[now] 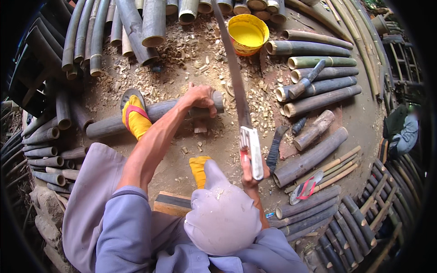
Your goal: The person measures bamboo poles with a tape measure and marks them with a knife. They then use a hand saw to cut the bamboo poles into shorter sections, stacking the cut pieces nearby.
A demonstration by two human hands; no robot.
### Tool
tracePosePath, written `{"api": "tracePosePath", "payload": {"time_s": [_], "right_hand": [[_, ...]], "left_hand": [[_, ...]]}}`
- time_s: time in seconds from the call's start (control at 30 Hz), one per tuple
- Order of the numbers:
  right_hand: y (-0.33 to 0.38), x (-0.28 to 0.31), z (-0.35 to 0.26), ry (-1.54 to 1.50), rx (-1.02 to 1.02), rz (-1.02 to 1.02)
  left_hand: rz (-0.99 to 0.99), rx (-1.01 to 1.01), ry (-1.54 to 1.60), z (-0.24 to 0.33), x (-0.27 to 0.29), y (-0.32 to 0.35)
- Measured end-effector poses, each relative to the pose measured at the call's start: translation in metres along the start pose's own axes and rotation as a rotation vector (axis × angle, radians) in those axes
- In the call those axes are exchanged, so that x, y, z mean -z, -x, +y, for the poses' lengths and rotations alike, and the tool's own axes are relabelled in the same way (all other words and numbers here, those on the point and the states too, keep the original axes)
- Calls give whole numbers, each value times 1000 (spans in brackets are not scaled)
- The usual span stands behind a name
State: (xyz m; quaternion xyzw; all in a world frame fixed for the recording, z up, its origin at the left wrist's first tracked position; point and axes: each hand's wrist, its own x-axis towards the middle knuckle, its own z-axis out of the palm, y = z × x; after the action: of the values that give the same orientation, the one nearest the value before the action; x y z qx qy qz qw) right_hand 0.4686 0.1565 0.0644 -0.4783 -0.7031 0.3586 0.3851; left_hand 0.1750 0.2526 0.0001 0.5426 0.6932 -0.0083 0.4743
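A grey bamboo pole (164,109) lies crosswise on the ground in front of me. My left hand (200,98) grips it near its right end, the fingers curled over the top. Holding it down further left is my left foot (136,119), in a yellow sock and a red-strapped sandal. In my right hand (249,172) is a handsaw (238,82), held by its white handle. Its long blade points up and away, right of the pole's cut end and apart from it. A small wooden block (199,126) sits under the pole near my left hand.
Wood chips (182,54) cover the ground. A yellow bucket (248,34) stands beyond the saw. Cut bamboo pieces (314,48) lie right, with a sheathed knife (307,79) on them; more poles (154,27) are stacked ahead and left. A loose sandal (306,186) lies right; another person (405,132) sits far right.
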Motion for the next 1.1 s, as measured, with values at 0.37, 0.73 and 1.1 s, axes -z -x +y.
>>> {"api": "tracePosePath", "payload": {"time_s": [0.37, 0.73, 1.1], "right_hand": [[74, 244, 52, 908, -157, 468], [171, 292, 124, 1355, -538, 123], [42, 161, 79, 567, -222, 58]], "left_hand": [[297, -103, -90, -9, -15, 45], [255, 140, -432, -52, 144, 178], [-6, 151, -205, -90, 74, 274]]}}
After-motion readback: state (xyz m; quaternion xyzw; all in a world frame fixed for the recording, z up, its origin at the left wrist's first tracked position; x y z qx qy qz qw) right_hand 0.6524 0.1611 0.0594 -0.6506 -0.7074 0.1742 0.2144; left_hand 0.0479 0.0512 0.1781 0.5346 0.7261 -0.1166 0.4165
